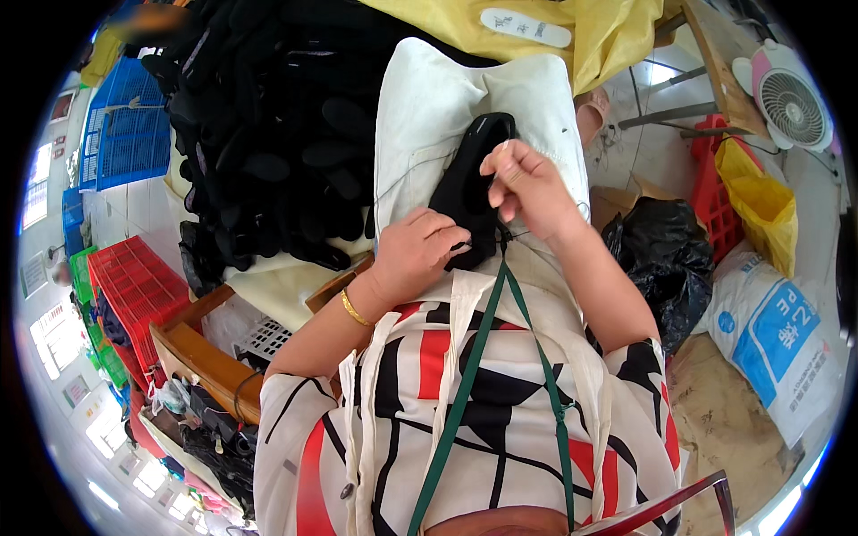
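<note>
A black fabric shoe upper (456, 192) lies on the white cloth (411, 98) over my lap, with its opening toward the far end. My left hand (413, 255) grips its near left edge, with fingers curled over the fabric. Above the shoe's right side, my right hand (529, 183) is closed in a pinch, thumb against fingertips. Whatever sits in that pinch is too small to make out. A thin dark thread (407, 171) trails across the cloth to the left of the shoe. A green strap (474, 357) hangs down my front to the near end of the shoe.
A large heap of black shoe pieces (259, 152) rises on the left, beside a wooden drawer (201, 348) and red crate (138, 290). On the right are a black plastic bag (661, 259), a white sack (778, 330), a wooden stool (719, 67) and a fan (791, 98).
</note>
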Demonstrator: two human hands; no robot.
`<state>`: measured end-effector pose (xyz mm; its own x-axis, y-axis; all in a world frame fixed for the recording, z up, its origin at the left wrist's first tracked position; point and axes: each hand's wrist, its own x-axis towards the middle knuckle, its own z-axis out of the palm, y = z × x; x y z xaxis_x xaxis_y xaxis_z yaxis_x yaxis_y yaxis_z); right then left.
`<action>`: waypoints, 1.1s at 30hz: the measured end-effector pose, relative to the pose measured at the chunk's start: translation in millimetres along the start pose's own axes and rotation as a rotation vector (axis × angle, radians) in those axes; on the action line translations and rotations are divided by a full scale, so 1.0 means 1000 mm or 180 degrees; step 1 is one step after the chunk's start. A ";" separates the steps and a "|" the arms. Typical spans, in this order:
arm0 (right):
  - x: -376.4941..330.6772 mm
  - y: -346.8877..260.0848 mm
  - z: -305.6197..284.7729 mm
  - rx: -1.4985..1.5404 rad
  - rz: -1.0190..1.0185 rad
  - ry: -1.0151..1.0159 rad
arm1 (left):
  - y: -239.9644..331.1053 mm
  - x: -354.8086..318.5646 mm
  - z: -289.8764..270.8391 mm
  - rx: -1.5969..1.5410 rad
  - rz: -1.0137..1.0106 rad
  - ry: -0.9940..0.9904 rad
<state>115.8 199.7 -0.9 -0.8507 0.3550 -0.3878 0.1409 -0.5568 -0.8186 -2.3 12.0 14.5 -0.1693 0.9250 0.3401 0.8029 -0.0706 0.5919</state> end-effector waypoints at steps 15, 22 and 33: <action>-0.174 -0.217 -0.311 0.0854 -0.4155 0.2967 | -0.003 0.010 -0.003 -0.0360 0.0012 -0.0402; -0.062 -0.085 -0.103 -0.0215 -0.2177 0.2098 | -0.001 0.007 -0.001 -0.0158 -0.0211 -0.0350; -0.059 0.009 0.008 -0.3126 -0.0834 -0.0304 | -0.001 -0.011 0.004 -0.0118 -0.0596 -0.0239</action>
<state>163.1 167.9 17.5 -0.9452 0.2919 -0.1462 0.2611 0.4069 -0.8754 0.7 2.9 7.2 -0.2694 0.9484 0.1670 0.7397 0.0927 0.6666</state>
